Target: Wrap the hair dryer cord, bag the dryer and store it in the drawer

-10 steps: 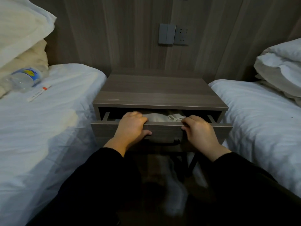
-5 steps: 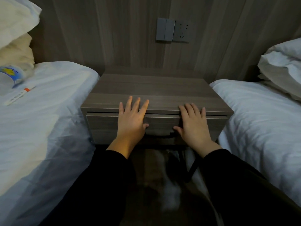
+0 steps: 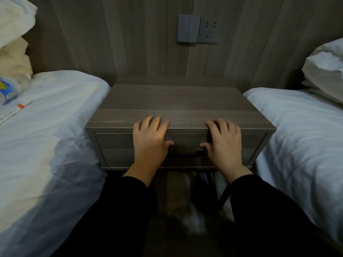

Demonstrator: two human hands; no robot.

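Note:
The grey wooden nightstand [image 3: 178, 102] stands between two beds. Its drawer [image 3: 115, 145] is pushed fully in, flush with the frame, with a dark handle [image 3: 187, 155] at the centre. My left hand [image 3: 151, 143] lies flat against the drawer front, fingers spread and reaching onto the top edge. My right hand [image 3: 224, 143] rests the same way to the right of the handle. Neither hand holds anything. The bagged hair dryer is hidden inside the drawer.
A white bed [image 3: 46, 141] lies to the left with a water bottle [image 3: 7, 91], a small packet [image 3: 14, 112] and pillows [image 3: 13, 34]. Another white bed [image 3: 304, 141] with pillows [image 3: 326, 69] is on the right. A switch and socket [image 3: 197, 28] sit on the wall.
The drawer, open a second ago with the white bag showing, has been pushed shut. Both hands went from gripping its top edge to pressing flat on its front.

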